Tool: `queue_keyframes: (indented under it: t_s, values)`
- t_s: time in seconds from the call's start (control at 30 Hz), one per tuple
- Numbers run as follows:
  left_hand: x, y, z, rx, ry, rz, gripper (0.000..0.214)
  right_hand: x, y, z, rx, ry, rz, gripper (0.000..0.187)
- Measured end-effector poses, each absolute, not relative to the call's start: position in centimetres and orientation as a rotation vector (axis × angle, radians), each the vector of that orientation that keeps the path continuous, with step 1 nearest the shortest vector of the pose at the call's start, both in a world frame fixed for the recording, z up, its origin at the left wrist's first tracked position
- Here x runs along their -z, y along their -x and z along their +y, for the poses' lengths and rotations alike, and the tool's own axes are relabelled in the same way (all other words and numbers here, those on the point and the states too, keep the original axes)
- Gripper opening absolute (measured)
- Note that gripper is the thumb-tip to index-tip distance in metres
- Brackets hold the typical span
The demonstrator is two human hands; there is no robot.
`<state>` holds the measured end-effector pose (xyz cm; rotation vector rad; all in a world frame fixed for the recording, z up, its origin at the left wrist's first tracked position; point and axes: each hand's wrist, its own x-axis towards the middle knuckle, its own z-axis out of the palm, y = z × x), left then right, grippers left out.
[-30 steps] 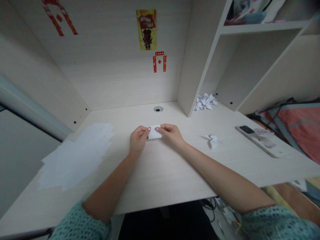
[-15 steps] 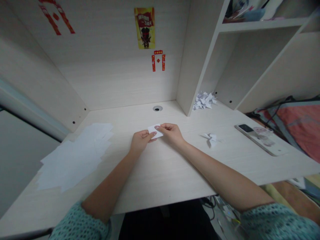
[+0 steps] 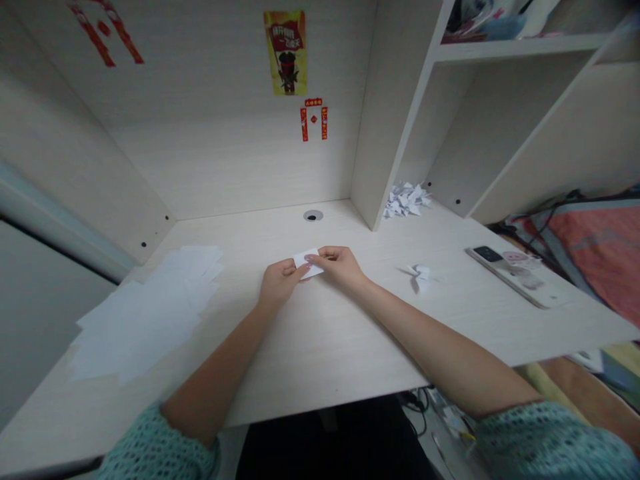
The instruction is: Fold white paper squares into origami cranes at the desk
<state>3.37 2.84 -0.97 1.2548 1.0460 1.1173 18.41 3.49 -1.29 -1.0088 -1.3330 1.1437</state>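
A small folded piece of white paper [image 3: 306, 263] rests low over the middle of the pale wooden desk [image 3: 320, 347]. My left hand [image 3: 278, 283] pinches its left lower edge with curled fingers. My right hand [image 3: 341, 265] grips its right side, fingers closed over the top. Both hands meet at the paper, and part of it is hidden under my fingers.
A loose spread of white paper sheets [image 3: 145, 313] covers the desk's left side. A folded paper figure [image 3: 419, 276] lies to the right, with a phone [image 3: 510, 283] beyond it. A heap of folded paper figures [image 3: 406, 200] sits in the shelf nook. A cable hole [image 3: 313, 215] is behind my hands.
The paper has turned from a flat rectangle held between both hands to a tilted, more folded shape. My left hand dropped lower, under its left corner.
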Motion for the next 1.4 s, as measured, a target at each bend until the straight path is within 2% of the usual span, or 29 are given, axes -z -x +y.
queue_keyframes:
  t_s: [0.53,0.83,0.9,1.1,1.4]
  values:
    - [0.8,-3.1,2.9,-1.033,-1.402,1.205,0.019,2.4,-18.5,4.3,-0.873,1.127,-1.334,0.041]
    - [0.0,-3.5,2.0,-1.035,-1.487,1.247,0.018,1.0,-18.5,3.3,-0.547,1.146,-1.42,0.028]
    - [-0.2,-3.6,1.8,-1.085,-1.45,1.239,0.021,0.7,-18.5,3.3,-0.609,1.123,-1.396,0.027]
    - [-0.4,-3.5,1.9,-1.299,-1.299,1.252,0.024,0.8,-18.0,3.5,-1.089,0.952,-1.309,0.031]
    - [-0.8,-3.6,1.5,-1.355,-1.443,1.318,0.024,1.6,-17.4,2.9,-1.131,0.971,-1.342,0.028]
